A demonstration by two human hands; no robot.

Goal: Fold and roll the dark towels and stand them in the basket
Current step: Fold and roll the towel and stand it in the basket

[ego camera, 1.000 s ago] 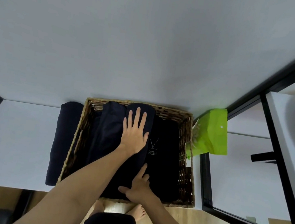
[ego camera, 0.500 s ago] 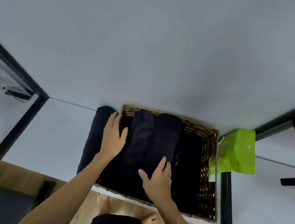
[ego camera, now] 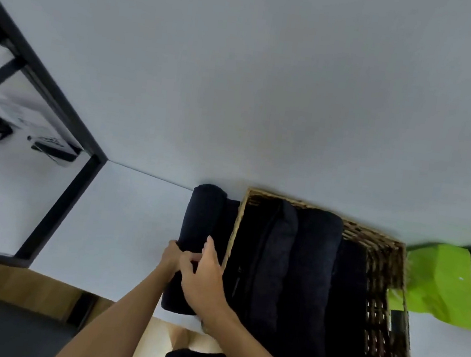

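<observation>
**Q:** Both hands grip what, exactly?

**R:** The left hand (ego camera: 172,256) and right hand (ego camera: 206,278) curl round the near half of the dark rolled towel (ego camera: 199,227) lying on the white worktop (ego camera: 122,223), just beside the left wall of the woven wicker basket (ego camera: 385,300). The fingers pinch the cloth; neither hand is spread flat.

**Q:** What changed?

**R:** A second ago both hands pressed on the rolls inside the basket. Half a second ago the left reached over to the outside roll; now the right has joined it. That suggests the basket's rolls are settled and this one goes in next.

**Q:** The count?

**R:** One roll outside. Inside, two rolls read clearly, with darker cloth either side that is hard to separate. One basket, and one lime-green paper bag (ego camera: 443,284) at its right.
</observation>
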